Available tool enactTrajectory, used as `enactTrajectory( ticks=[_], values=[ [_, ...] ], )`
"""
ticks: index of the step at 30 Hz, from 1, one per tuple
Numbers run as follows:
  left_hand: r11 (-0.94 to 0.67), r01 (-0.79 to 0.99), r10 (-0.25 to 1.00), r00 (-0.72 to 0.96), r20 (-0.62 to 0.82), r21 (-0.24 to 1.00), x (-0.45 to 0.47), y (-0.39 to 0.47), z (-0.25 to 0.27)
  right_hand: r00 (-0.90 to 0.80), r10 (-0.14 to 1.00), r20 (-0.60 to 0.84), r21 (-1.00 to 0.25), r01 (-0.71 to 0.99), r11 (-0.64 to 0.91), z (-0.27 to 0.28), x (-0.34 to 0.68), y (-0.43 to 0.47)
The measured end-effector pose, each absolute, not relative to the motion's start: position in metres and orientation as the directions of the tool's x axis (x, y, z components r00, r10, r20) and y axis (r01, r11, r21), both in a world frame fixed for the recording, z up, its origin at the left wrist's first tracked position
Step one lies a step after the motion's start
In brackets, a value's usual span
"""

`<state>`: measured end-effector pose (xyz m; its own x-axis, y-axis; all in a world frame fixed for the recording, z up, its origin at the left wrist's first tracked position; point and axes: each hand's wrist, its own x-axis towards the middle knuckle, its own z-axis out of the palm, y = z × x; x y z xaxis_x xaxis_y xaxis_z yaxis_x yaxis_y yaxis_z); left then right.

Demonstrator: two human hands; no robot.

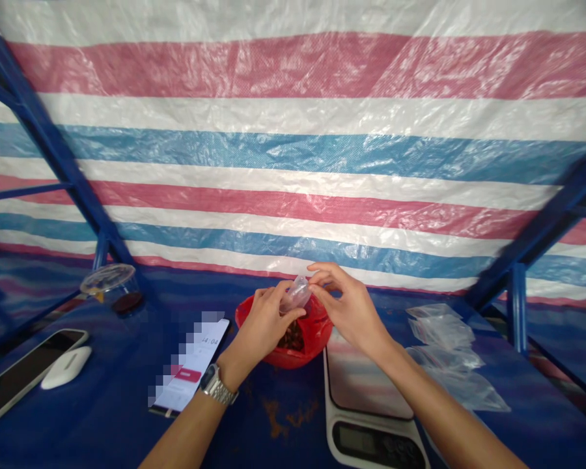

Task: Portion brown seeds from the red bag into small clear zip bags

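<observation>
against a glossy sheet (293, 156) striped in red, white and blue, a person works with bare hands over a red container (293, 359) on a deep blue surface (254, 436). above the container, the fingers of the left hand (266, 322) hold a small clear plastic bag (299, 293); those of the right hand (349, 309) are narrow at the bag's edge, though whether they grip it cannot be told. dark brown pieces (293, 337) show inside the container, and a brown dusting (276, 420) marks the surface on its near side. a white kitchen scale (371, 391) sits to the container's near right, its glossy plate reflecting stripes; farther right of the container lie flat clear bags (446, 332), overlapping. left of the container rests a phone (195, 355) with a lit, partly blurred screen, just beside the left wrist's metal watch (217, 384). a lidded clear cup (117, 290) with dark contents stands well left of the container, and a dark-screened phone (34, 368) and a white case (67, 368) lie at its far left. slanting blue posts (542, 231) frame the sheet on both sides of the container.
</observation>
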<state>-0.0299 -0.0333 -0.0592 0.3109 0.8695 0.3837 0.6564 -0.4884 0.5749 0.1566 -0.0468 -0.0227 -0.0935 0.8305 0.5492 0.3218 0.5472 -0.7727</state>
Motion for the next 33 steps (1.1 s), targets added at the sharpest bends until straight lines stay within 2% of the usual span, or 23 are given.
enactTrajectory(
  ticks=[7, 11, 16, 19, 21, 23, 26, 30, 33],
  values=[
    [-0.49, 0.663, 0.868, 0.317, 0.381, 0.565, -0.031, -0.032, -0.06, -0.22, 0.808, 0.546, -0.718, 0.375, 0.587, -0.022, 0.162, -0.045],
    [-0.498, 0.694, 0.86, 0.32, 0.398, 0.52, -0.031, -0.032, -0.062, -0.257, 0.824, 0.505, -0.668, 0.489, 0.561, -0.022, 0.17, -0.041],
    [-0.581, 0.694, 0.797, 0.379, 0.47, 0.426, -0.031, -0.035, -0.058, -0.339, 0.809, 0.48, -0.513, 0.639, 0.573, -0.024, 0.178, -0.042],
    [-0.595, 0.7, 0.786, 0.407, 0.465, 0.394, -0.03, -0.037, -0.056, -0.392, 0.781, 0.487, -0.386, 0.706, 0.595, -0.022, 0.179, -0.044],
    [-0.599, 0.695, 0.787, 0.421, 0.451, 0.397, -0.03, -0.038, -0.055, -0.406, 0.782, 0.473, -0.344, 0.732, 0.588, -0.021, 0.18, -0.043],
    [-0.599, 0.689, 0.788, 0.417, 0.453, 0.408, -0.03, -0.039, -0.054, -0.393, 0.795, 0.462, -0.353, 0.741, 0.571, -0.019, 0.184, -0.041],
    [-0.594, 0.679, 0.787, 0.38, 0.487, 0.43, -0.034, -0.04, -0.051, -0.351, 0.839, 0.416, -0.433, 0.735, 0.522, -0.012, 0.203, -0.036],
    [-0.581, 0.663, 0.793, 0.331, 0.512, 0.472, -0.04, -0.038, -0.048, -0.272, 0.936, 0.224, -0.537, 0.767, 0.352, 0.0, 0.263, -0.028],
    [-0.579, 0.659, 0.792, 0.311, 0.526, 0.481, -0.043, -0.035, -0.047, -0.201, 0.976, 0.077, -0.45, 0.867, 0.214, 0.003, 0.325, -0.025]
  ],
)
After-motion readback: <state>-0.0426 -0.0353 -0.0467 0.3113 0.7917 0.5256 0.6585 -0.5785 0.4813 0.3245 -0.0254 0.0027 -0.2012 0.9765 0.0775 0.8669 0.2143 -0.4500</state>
